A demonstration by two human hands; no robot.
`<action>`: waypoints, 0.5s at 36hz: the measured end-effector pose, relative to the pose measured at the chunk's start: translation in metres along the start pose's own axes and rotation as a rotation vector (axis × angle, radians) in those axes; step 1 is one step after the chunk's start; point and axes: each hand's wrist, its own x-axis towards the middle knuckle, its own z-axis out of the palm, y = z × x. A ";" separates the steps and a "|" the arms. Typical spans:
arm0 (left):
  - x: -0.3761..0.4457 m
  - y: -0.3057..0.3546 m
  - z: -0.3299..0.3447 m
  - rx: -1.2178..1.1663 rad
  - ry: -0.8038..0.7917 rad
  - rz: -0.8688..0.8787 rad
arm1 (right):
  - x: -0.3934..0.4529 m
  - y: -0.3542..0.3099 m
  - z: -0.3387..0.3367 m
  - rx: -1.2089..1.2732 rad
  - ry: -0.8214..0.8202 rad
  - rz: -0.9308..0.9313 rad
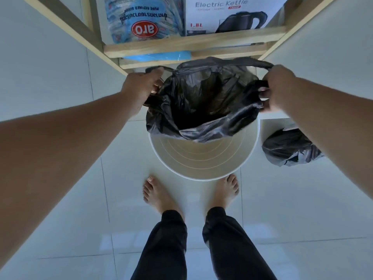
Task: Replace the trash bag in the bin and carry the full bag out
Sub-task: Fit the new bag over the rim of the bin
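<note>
Fingers (pixel 264 93) of both my left hand (pixel 141 87) and right hand (pixel 280 87) clench the handles of the black bag (pixel 201 102), stretching it open over the white bin (pixel 201 158), while the full bag (pixel 288 148) lies right of it on the floor (pixel 80 199).

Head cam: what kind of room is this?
Probably a home kitchen or pantry corner. A wooden shelf holds a sugar bag and an electric kettle box; a white bin stands on a tiled floor, and the person is barefoot.
</note>
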 end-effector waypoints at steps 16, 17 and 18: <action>-0.020 -0.365 0.069 -0.274 0.054 -0.435 | 0.069 0.254 0.044 -0.068 0.247 -0.046; -0.011 -0.280 0.048 -0.441 -0.021 -0.414 | 0.054 0.190 0.018 0.041 0.133 0.037; -0.004 -0.213 0.030 -0.365 -0.124 -0.356 | 0.034 0.116 -0.010 0.101 0.036 0.102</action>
